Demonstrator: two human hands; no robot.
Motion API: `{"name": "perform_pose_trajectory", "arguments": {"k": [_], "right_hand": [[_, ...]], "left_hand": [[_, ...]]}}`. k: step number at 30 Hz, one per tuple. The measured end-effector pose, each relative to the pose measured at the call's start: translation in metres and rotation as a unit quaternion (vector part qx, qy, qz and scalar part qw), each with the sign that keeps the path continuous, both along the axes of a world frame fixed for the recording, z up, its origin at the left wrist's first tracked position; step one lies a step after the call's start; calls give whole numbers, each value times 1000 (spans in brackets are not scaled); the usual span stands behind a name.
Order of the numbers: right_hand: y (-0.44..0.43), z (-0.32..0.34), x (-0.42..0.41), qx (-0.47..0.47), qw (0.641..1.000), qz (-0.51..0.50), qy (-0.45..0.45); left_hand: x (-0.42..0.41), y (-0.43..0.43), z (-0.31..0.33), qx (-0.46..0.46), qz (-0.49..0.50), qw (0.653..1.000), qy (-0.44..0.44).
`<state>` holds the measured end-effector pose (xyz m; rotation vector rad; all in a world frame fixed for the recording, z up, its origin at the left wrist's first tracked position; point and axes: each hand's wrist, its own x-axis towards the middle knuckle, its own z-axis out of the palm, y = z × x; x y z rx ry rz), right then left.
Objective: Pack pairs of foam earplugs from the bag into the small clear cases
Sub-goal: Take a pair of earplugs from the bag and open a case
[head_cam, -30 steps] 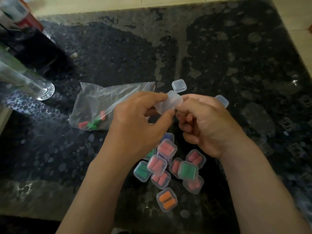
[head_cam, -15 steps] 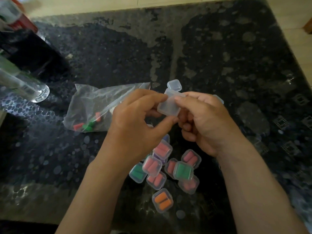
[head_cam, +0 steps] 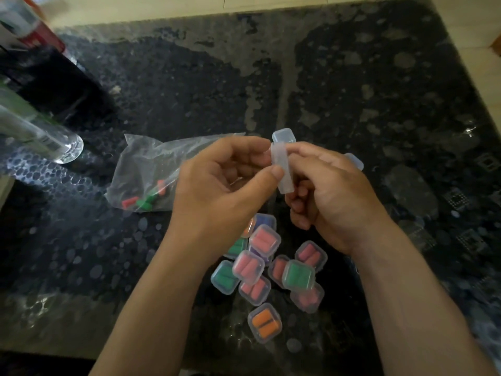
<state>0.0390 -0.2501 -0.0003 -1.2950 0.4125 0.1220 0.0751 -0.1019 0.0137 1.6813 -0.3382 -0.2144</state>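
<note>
Slippage is looming: my left hand (head_cam: 217, 191) and right hand (head_cam: 339, 202) are both pinching the smooth, empty-looking clear case (head_cam: 282, 169) by thin edges above the filled cases (head_cam: 249, 267), with earplugs (head_cam: 143, 203) lying in the bag (head_cam: 141, 164).

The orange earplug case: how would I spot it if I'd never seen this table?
On the dark speckled tabletop, find the heap of small clear square plastic cases toward the near edge. The clear case holding two orange foam earplugs lies at the heap's nearest tip, closest to the viewer. Its neighbours hold pink or green plugs.
</note>
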Motion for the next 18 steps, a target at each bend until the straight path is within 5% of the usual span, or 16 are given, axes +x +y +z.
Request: {"name": "perform_pose_trajectory", "arguments": {"k": [5,9,18], "right_hand": [[1,-1,0,-75,996,10,-53],[0,-8,2,-157,984,-2,-81],[1,-12,1,-140,985,9,-101]], "left_hand": [[0,0,1,-3,-51,995,80],[0,1,2,-12,-50,997,63],[0,0,-7,86,-20,994,-68]]}}
